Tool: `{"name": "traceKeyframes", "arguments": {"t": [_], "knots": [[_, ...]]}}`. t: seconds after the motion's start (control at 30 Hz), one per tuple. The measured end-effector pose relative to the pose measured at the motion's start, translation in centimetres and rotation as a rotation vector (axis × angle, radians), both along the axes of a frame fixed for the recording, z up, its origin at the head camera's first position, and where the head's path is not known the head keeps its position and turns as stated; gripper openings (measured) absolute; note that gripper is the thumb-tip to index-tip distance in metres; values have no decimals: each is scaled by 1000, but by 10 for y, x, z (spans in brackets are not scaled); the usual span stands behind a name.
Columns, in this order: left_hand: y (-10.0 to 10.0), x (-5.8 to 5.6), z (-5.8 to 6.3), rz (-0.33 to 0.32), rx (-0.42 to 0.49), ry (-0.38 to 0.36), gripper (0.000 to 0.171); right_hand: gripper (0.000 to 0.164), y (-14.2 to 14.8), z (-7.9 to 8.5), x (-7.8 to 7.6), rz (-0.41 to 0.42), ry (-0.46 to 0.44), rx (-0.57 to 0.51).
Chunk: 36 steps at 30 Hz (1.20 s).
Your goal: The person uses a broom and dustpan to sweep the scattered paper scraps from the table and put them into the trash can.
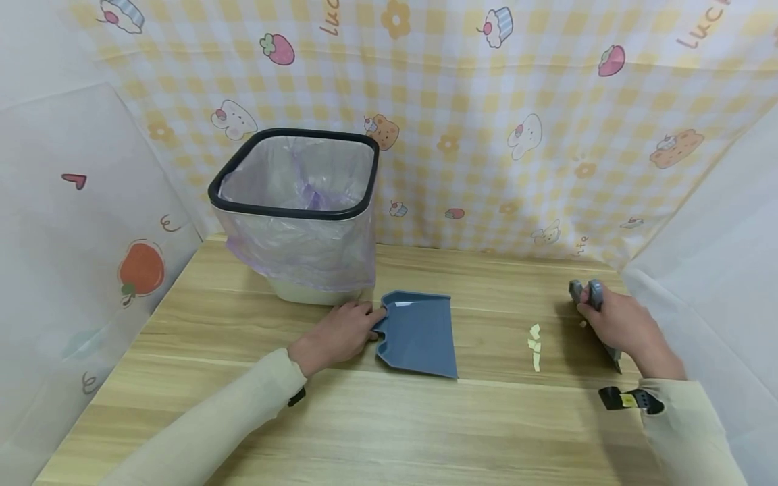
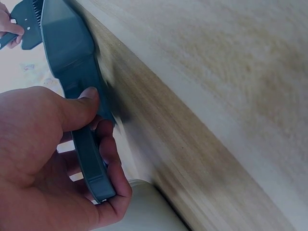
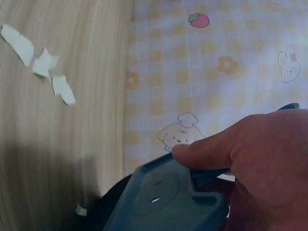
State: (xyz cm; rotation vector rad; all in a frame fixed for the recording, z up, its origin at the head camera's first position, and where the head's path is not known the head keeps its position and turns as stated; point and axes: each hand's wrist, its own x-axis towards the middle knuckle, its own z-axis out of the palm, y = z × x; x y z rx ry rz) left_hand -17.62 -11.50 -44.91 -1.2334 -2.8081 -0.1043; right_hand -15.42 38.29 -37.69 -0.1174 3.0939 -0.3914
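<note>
In the head view my left hand (image 1: 340,335) grips the handle of a blue-grey dustpan (image 1: 419,334), which lies on the table with its wide edge facing right. The left wrist view shows thumb and fingers wrapped round that handle (image 2: 91,163). At the right, my right hand (image 1: 626,331) holds a matching hand brush (image 1: 595,295), tilted, its bristles mostly hidden. Several torn pale-yellow paper scraps (image 1: 535,345) lie on the wood between dustpan and brush. One more small scrap (image 3: 81,210) sits beside the brush, near its lower edge.
A waste bin (image 1: 316,293) with a black rim and a thin purple-tinted bag stands at the back left, just behind my left hand. A checked curtain (image 1: 450,182) hangs along the table's (image 1: 425,432) back edge, with white cloth at both sides.
</note>
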Motion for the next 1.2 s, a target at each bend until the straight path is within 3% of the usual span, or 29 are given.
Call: {"name": "traceKeyframes", "arguments": {"t": [0.17,0.43,0.7,1.2], "knots": [[0,0,-1,2,10,-1,38,11,-10,-3,0,55,32,-73],[-1,0,-2,7,7,-14,38,11,-34,-2,7,114,-22,-146],[0,-1,-3,3,9,-4,39,9,-62,-2,10,193,-15,-195],[0,0,-2,5,33,-5,37,10,-109,-1,-1,243,60,-285]]}}
